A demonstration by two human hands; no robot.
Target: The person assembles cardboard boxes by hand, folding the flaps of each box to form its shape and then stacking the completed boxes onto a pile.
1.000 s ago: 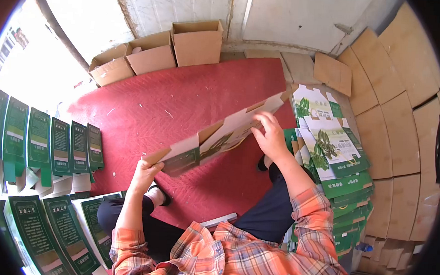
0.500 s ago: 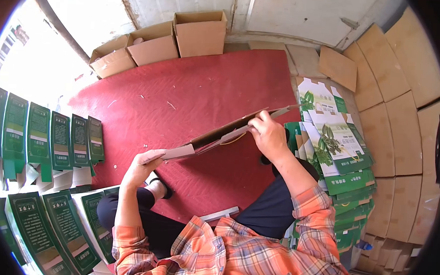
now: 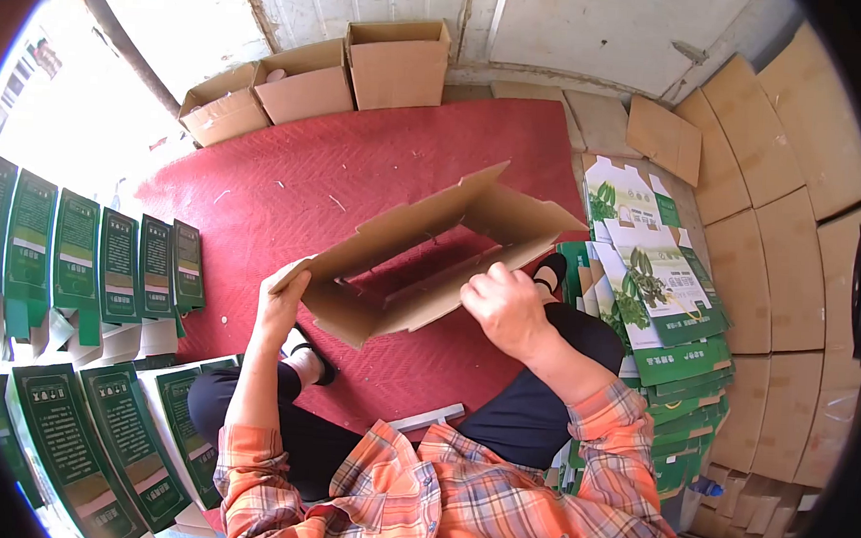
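A cardboard gift box (image 3: 353, 255), opened out into a four-sided sleeve, is held over the red mat. Its brown inner walls face up, and the mat shows through the middle. My left hand (image 3: 283, 295) grips the left corner of the box, thumb over the wall. My right hand (image 3: 506, 307) has its fingers curled on the near wall's edge, toward the right end. The outer printed faces are turned away from view.
Flat green-and-white cartons (image 3: 659, 281) are piled at my right. Standing green boxes (image 3: 76, 260) line my left side. Open brown boxes (image 3: 397, 68) sit at the mat's (image 3: 357, 177) far edge. Stacked brown cartons (image 3: 781, 268) rise at far right. A white strip (image 3: 428, 418) lies before me.
The box was nearly flat half a second ago and is now spread open into a sleeve. My right hand has moved down and slightly left along it.
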